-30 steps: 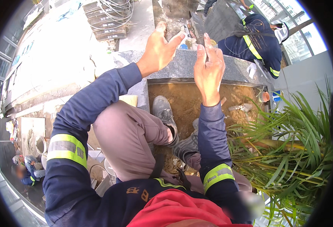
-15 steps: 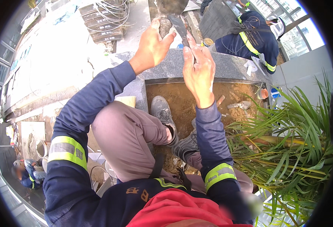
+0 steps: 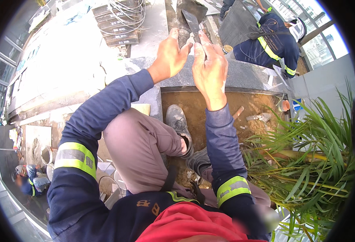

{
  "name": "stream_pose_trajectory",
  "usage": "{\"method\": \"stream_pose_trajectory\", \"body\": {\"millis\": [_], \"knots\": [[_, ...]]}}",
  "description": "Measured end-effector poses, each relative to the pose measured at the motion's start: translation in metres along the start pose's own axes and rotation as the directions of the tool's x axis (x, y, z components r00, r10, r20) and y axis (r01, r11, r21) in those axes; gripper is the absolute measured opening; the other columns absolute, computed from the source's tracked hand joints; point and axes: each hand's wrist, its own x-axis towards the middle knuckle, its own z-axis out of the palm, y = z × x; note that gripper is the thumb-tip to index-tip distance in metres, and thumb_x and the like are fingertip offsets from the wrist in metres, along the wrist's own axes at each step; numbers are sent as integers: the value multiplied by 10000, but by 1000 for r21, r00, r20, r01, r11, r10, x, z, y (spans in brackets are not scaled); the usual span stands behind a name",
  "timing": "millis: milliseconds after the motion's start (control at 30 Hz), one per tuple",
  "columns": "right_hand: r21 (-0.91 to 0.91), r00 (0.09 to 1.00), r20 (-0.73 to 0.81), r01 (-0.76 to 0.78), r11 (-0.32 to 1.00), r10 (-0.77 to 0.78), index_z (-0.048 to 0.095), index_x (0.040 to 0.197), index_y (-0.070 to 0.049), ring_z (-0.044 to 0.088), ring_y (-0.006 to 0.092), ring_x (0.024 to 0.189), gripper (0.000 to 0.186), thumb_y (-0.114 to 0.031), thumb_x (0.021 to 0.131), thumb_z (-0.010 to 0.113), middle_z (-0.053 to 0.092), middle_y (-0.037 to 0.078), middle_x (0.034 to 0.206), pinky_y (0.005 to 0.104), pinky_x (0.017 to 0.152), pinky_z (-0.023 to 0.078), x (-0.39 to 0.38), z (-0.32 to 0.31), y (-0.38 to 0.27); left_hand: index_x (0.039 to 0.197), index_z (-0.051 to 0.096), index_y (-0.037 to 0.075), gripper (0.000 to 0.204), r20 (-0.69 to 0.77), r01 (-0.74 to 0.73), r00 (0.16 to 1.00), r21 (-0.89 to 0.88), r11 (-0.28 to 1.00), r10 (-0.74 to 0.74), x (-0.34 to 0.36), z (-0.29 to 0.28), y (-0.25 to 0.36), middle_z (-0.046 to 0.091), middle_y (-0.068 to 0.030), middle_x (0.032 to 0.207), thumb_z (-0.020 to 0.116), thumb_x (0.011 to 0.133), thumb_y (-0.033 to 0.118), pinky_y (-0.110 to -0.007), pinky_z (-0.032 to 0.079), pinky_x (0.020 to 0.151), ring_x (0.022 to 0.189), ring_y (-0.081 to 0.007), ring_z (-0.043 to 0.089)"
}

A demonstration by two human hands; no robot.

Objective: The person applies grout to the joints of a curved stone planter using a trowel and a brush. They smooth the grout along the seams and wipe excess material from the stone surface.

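My left hand (image 3: 170,58) is raised above the grey stone ledge (image 3: 242,72). Its fingers stretch away from me, with the thumb standing apart toward the right hand. Beside it, my right hand (image 3: 210,74) has its index finger extended and its thumb bent in. A narrow dark flat blade-like strip (image 3: 191,21) sticks out past the right fingertips, apparently held there; a pale end shows between the two thumbs. Its exact kind cannot be made out. Part of the right-hand grip is hidden behind the fingers.
Below is a soil bed (image 3: 189,101) where my shoes (image 3: 178,121) stand. A leafy palm (image 3: 318,153) crowds the right. Beyond the ledge, a co-worker (image 3: 276,40) bends over. Dark stacked weights (image 3: 115,26) with cable lie far left. Another person (image 3: 30,179) crouches by a bucket (image 3: 48,154).
The view has shifted, so the surroundings sit slightly more right and lower. My hands have drawn a little closer together, and the dark strip has moved slightly farther from me.
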Motion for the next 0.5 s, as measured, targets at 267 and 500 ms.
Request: {"method": "stream_pose_trajectory", "body": {"millis": [267, 500], "knots": [[28, 999, -2, -51, 998, 51, 690, 1311, -57, 678, 388, 882, 361, -198, 982, 642, 673, 192, 987, 466, 784, 538, 12, 15, 0, 1226, 507, -152, 500, -42, -129, 991, 37, 991, 130, 4, 0, -18, 649, -308, 784, 710, 916, 184, -511, 524, 724, 803, -492, 667], [55, 980, 96, -179, 982, 173, 671, 1324, -13, 675, 385, 1077, 357, -181, 1016, 610, 699, 239, 1176, 424, 977, 504, -1, -6, -1, 1173, 615, -84, 320, -6, -288, 957, 80, 954, 290, 7, -2, -27, 627, -352, 976, 669, 923, 108, -466, 531, 778, 819, -409, 650]]}}
